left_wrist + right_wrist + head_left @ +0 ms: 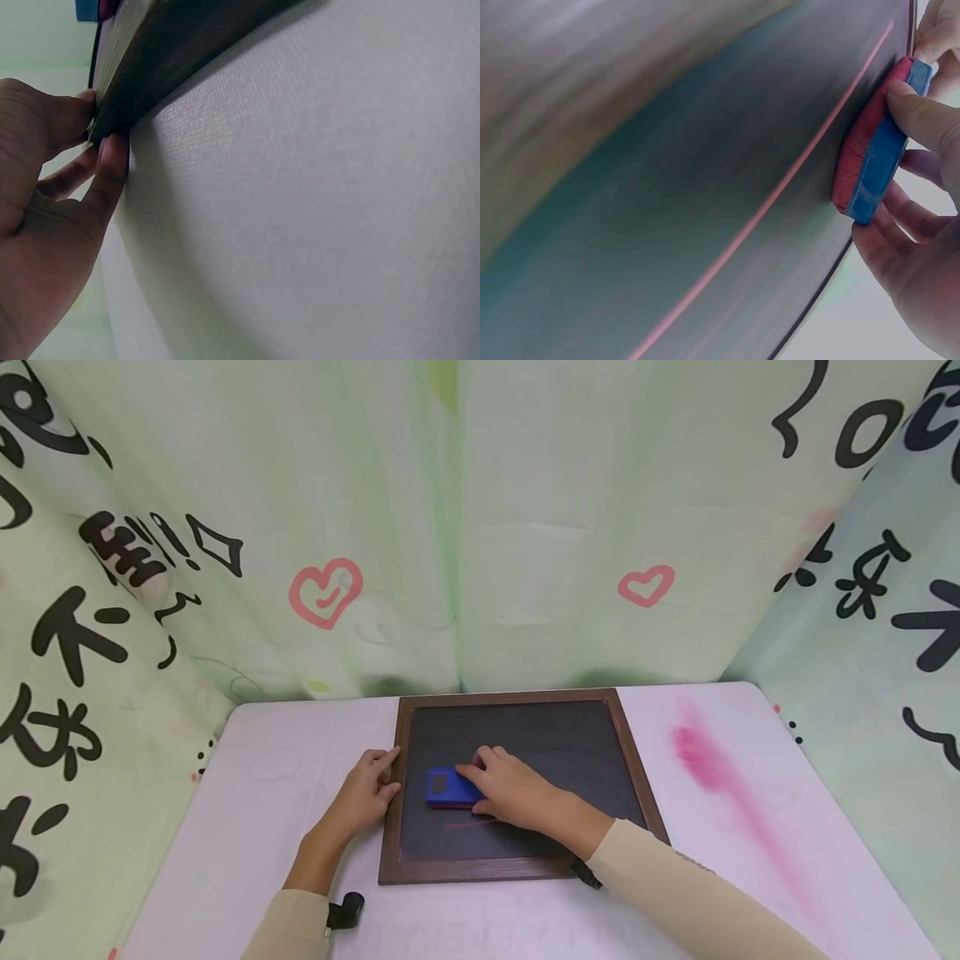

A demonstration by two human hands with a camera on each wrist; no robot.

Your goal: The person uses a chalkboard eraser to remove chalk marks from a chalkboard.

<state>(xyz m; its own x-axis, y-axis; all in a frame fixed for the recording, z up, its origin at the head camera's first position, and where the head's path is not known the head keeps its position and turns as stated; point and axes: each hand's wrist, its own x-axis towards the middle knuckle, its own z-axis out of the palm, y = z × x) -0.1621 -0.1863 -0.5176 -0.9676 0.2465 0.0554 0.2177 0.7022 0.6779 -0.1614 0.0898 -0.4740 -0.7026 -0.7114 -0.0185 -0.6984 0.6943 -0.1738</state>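
A blackboard [525, 735] in a brown wooden frame lies on the table. My right hand [513, 789] grips a blue eraser [447, 786] by its sides, on the left half of the board. In the right wrist view the eraser's red pad [861, 139] faces the dark surface, the right hand's [922, 172] thumb and fingers round its blue back. A pink chalk line [761, 210] runs beside it. My left hand [363, 793] holds the frame's left edge; in the left wrist view the left hand's [56, 180] fingertips and thumb pinch the frame [150, 75].
The white table [300, 777] extends on both sides of the board, with a pink stain [705, 756] at the right. Pale green curtains [450, 527] with black writing and pink hearts hang behind and at both sides.
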